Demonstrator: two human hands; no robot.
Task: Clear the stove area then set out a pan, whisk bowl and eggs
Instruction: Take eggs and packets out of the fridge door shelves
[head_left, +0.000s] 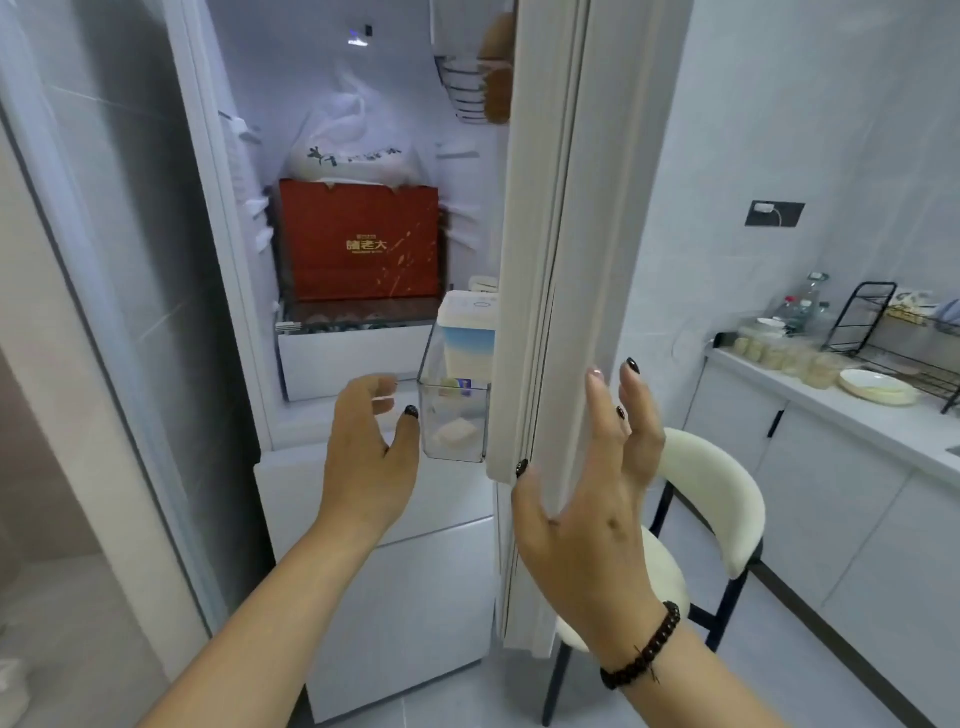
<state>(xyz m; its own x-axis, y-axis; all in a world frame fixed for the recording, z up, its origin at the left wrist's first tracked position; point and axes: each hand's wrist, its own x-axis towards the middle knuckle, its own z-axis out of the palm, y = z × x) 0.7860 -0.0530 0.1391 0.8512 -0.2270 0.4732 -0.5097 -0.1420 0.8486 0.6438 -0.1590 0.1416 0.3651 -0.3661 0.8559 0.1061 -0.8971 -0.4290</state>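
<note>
I stand at an open fridge. My left hand is open, fingers curled and apart, reaching toward the lower shelf and the clear door bin; it holds nothing. My right hand clasps the edge of the white fridge door, thumb on the inner side and fingers along the outer face. High in the door, a wire rack holds brown rounded things that look like eggs. No pan or bowl for whisking is in view.
Inside the fridge, a red box sits under a white bag, and a blue-white carton stands in the door bin. A cream chair stands behind the door. The counter at right carries jars, a white dish and a black rack.
</note>
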